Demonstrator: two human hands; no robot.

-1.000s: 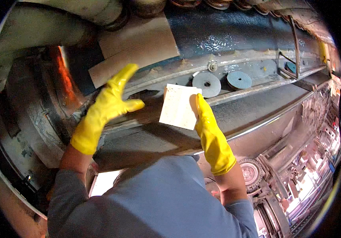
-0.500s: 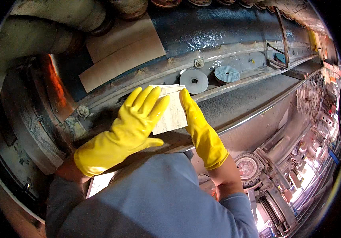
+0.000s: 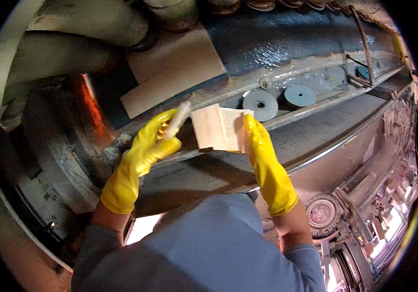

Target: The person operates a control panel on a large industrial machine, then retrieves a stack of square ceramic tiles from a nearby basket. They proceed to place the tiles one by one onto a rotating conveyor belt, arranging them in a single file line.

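Both hands wear yellow rubber gloves. My right hand grips a pale, folded sheet of sandpaper-like paper by its right edge, holding it up in front of a metal ledge. My left hand is closed around a thin whitish strip that sticks up from its fingers, just left of the sheet. The two hands are a little apart, with the sheet between them.
Two grey round discs lie on the ledge behind the sheet. A brown cardboard piece leans on the dark wet-looking body above. Large pipes run at upper left. Machinery and a round gear-like part sit at lower right.
My left hand came off the sheet, where it lay flat, and now pinches a thin strip beside it. The sheet is now folded and held by my right hand alone.
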